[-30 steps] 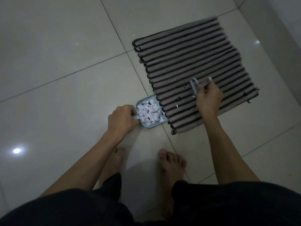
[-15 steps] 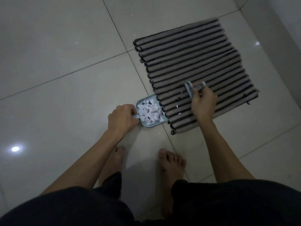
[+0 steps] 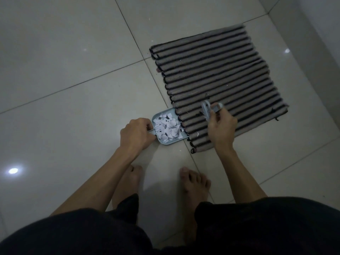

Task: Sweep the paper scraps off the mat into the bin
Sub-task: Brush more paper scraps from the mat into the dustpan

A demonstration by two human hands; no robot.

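Note:
A striped grey and black mat point(image 3: 217, 74) lies on the tiled floor. A small pale blue dustpan point(image 3: 165, 140) rests against the mat's left edge, filled with white paper scraps point(image 3: 166, 128). My left hand point(image 3: 136, 133) grips the dustpan's handle. My right hand point(image 3: 221, 129) is closed around a small pale blue brush point(image 3: 207, 110) over the mat's near left part. A few tiny scraps point(image 3: 197, 134) remain on the mat near the dustpan. No bin is in view.
Glossy white floor tiles point(image 3: 73, 107) surround the mat. My bare feet point(image 3: 193, 183) stand just behind the dustpan. A wall base point(image 3: 312, 34) runs along the far right.
My right hand has drawn the brush leftward across the mat toward the dustpan. The dustpan and my left hand have stayed in place.

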